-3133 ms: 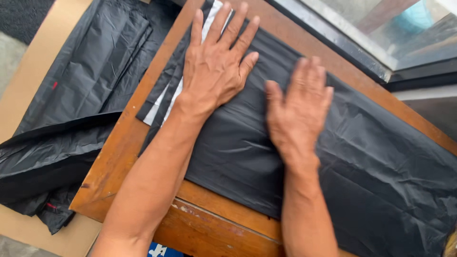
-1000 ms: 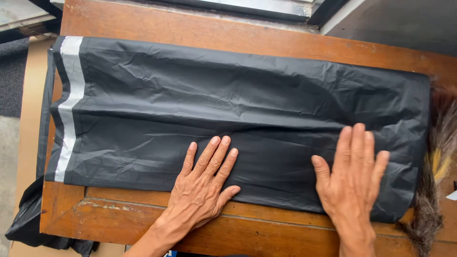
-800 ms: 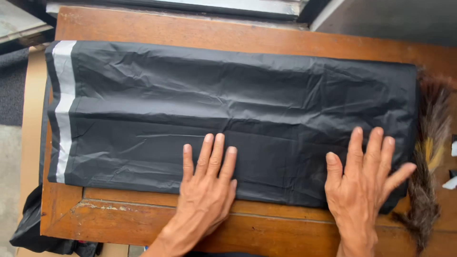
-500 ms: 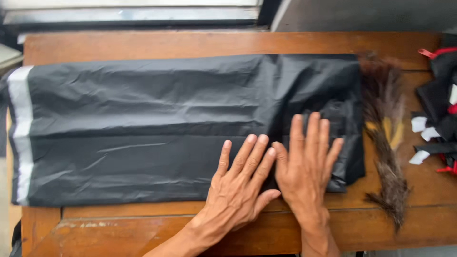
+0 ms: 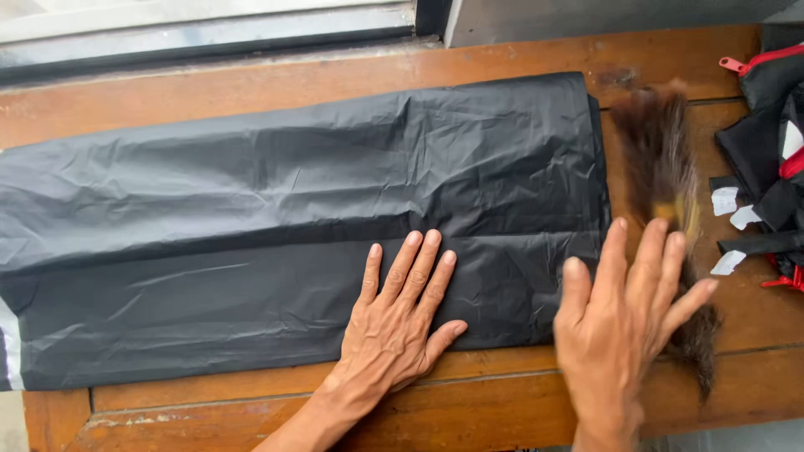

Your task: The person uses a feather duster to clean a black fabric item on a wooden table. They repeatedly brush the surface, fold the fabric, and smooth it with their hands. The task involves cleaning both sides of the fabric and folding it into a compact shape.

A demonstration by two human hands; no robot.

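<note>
Sheet: black, thin, crinkled plastic sheet (image 5: 293, 226), folded into a long flat band, lies on brown wooden table (image 5: 519, 402). Long axis runs left-right across table, approx. parallel to near table edge. Left end runs out of view; a pale grey strip (image 5: 10, 343) shows at lower left corner. Right end finishes square, just short of a dark brown feather duster (image 5: 662, 159). One lengthwise fold line runs along the middle; upper half shows more creases and sheen, lower half lies smoother.

Left hand (image 5: 398, 322): palm down, flat on lower half of sheet near its right end, fingers straight and close together, pointing away from person and slightly right, thumb splayed to the right. Nothing gripped; pressing only.

Right hand (image 5: 624, 314): blurred, palm down, fingers spread apart, nothing held. Sits at right end of sheet, overlapping sheet's lower right corner and the duster. Cannot tell if it touches either.

Duster: soft, fuzzy, long axis approx. front-back, lying on table just beside sheet's right edge; a yellowish patch mid-length.

Far right: black fabric items with red trim (image 5: 770, 109) and small white tags, partly out of view. Behind table: grey window frame (image 5: 209, 42) along far edge.
</note>
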